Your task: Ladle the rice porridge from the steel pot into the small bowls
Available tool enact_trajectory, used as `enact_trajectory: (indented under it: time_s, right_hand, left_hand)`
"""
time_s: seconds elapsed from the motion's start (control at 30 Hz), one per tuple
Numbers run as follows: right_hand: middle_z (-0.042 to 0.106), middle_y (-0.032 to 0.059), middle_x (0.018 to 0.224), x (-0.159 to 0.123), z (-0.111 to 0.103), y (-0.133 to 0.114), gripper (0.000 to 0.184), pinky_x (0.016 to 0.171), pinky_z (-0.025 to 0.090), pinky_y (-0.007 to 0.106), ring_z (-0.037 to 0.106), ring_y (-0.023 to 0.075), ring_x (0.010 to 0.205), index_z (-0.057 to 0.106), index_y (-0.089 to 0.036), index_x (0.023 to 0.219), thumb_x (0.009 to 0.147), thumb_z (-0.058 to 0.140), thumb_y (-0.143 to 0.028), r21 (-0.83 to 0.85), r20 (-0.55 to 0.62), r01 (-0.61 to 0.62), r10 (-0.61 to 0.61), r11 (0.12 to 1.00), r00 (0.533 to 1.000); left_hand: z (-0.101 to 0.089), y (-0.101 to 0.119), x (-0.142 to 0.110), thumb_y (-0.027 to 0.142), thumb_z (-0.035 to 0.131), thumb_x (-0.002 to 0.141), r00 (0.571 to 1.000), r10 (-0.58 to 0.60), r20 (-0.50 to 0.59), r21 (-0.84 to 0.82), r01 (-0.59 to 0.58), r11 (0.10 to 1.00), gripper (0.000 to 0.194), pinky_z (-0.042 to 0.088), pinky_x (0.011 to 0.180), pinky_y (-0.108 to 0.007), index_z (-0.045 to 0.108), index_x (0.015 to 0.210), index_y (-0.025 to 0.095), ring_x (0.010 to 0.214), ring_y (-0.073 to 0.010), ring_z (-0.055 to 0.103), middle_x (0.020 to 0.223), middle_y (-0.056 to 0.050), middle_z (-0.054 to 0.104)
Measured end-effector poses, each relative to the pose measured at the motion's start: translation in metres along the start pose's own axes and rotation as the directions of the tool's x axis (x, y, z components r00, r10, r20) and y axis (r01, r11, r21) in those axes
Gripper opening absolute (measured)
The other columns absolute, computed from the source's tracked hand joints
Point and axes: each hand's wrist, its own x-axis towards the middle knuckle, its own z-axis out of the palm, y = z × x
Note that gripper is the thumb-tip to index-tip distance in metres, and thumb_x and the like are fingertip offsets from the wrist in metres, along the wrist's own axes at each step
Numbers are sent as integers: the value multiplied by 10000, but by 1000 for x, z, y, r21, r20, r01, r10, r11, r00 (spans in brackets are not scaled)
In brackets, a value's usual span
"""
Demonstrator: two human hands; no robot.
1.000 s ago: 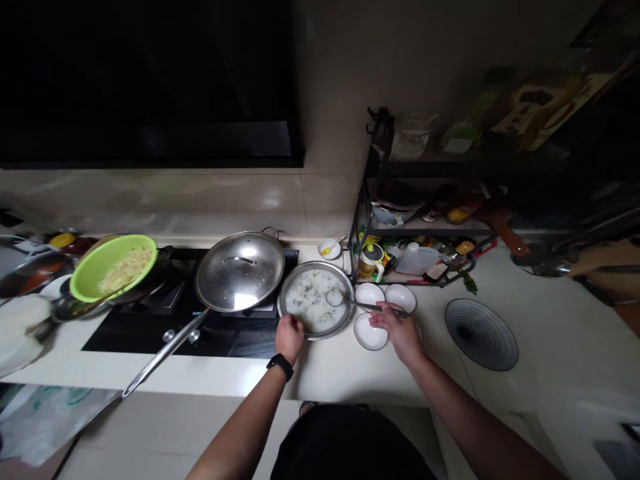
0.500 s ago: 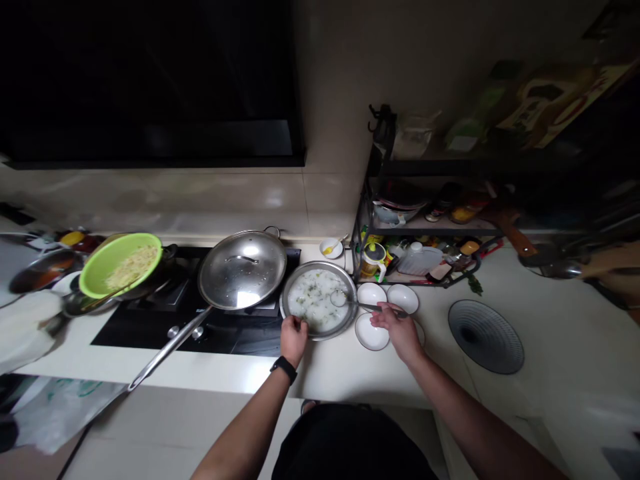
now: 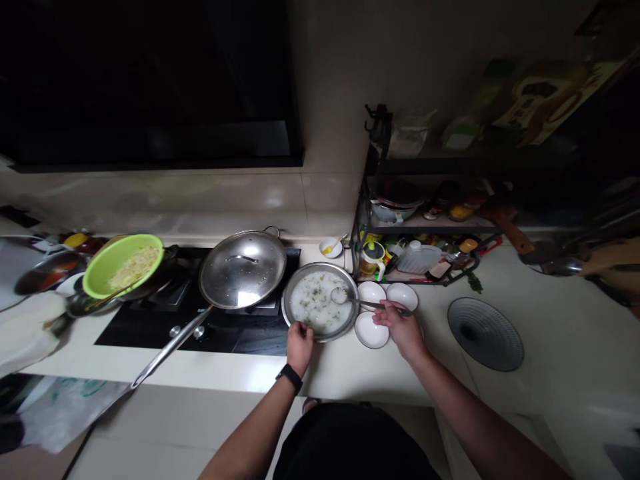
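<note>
My left hand (image 3: 300, 347) grips the near rim of a round steel pan (image 3: 320, 331) holding white rice porridge (image 3: 315, 303) flecked with green. My right hand (image 3: 401, 329) holds the handle of a metal ladle (image 3: 370, 305), whose bowl rests in the porridge. Below that hand are several small white bowls: one (image 3: 371, 331) sits in front, and two more (image 3: 371, 295) (image 3: 402, 297) stand behind the ladle handle. All look bare inside.
A black induction hob (image 3: 150, 337) holds a lidded steel pan (image 3: 242, 269) with a long handle and a green colander (image 3: 123, 265) of pale noodles. A wire shelf rack (image 3: 373, 220) with bottles and jars stands behind. A ribbed dark plate (image 3: 485, 334) lies right.
My left hand has slid rightward along the pan's near rim. The view has shifted slightly, and my right hand and the ladle stay about the same.
</note>
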Motion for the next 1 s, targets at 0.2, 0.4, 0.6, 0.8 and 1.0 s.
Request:
enact_trajectory:
  time_s: [0.2, 0.4, 0.6, 0.8, 1.0]
  right_hand:
    - [762, 84, 724, -7, -19, -16, 570, 642, 620, 350, 730, 216, 628, 694, -139, 989, 704, 803, -621, 53, -30, 19, -17, 998, 999]
    - [765, 87, 736, -8, -63, -27, 566, 679, 628, 387, 735, 225, 638, 695, -142, 996, 698, 819, -607, 75, -125, 70, -60, 995, 990]
    - [755, 85, 715, 9, -119, -16, 507, 653, 630, 408, 733, 240, 624, 700, -156, 934, 676, 831, -573, 69, -260, 112, -91, 991, 961]
    - [735, 78, 671, 34, -155, 11, 449, 654, 632, 392, 721, 232, 601, 680, -155, 876, 646, 845, -504, 108, -329, 103, -62, 989, 942]
    - [738, 77, 712, 51, -163, 39, 66, 816, 638, 422, 746, 226, 711, 623, -212, 772, 776, 653, -271, 290, -319, -40, 136, 956, 938]
  left_hand:
    - [2, -6, 1, 256, 532, 826, 999, 36, -10, 9, -36, 999, 107, 464, 703, -303, 497, 731, 223, 698, -193, 573, 730, -26, 580]
    - [0, -4, 1, 259, 529, 827, 999, 50, 1, 13, -50, 999, 115, 467, 693, -307, 489, 722, 229, 685, -201, 581, 715, -27, 589]
    - [-2, 0, 1, 279, 527, 823, 1000, 23, 15, 35, -23, 999, 125, 470, 691, -311, 486, 714, 234, 691, -211, 597, 710, -30, 603]
    - [-2, -1, 2, 309, 533, 818, 1000, 13, 10, 7, -13, 1000, 129, 463, 663, -309, 504, 718, 234, 668, -211, 591, 700, -34, 603]
    - [-3, 0, 3, 329, 535, 806, 1000, -9, 20, 12, 8, 1000, 135, 456, 653, -310, 503, 715, 235, 650, -210, 586, 687, -30, 598]
